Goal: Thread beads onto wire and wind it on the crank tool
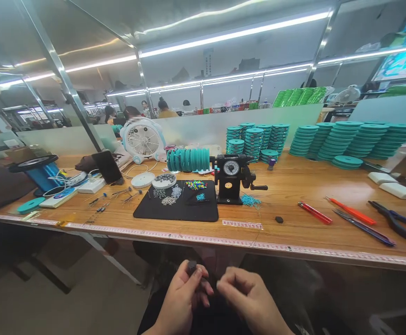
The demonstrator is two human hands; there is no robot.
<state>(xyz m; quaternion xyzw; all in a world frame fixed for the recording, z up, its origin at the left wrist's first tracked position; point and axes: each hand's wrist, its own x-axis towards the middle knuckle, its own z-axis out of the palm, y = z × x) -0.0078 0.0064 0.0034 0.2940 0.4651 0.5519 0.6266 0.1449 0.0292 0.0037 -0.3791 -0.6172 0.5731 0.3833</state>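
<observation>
My left hand (187, 293) is in front of the table edge, low in the view. Its thumb and forefinger pinch a small dark lump (191, 266). To its right, my right hand (246, 298) has its fingers curled and pressed together; whatever may be between them is too small to make out. The two hands are slightly apart. Beyond them on the table lies a black mat (175, 211) with piles of small metal parts (169, 201) and coloured beads (196, 185). Behind the mat's right side stands a black hand-cranked winder (229, 186) carrying a row of teal spools (189, 160).
Stacked teal spools (341, 142) line the back right. A red cutter (314, 212), an orange-handled tool (351, 210), tweezers (363, 228) and pliers (393, 221) lie at right. A small dark piece (279, 219) rests near the front. A fan (143, 139) and phone (107, 167) stand left.
</observation>
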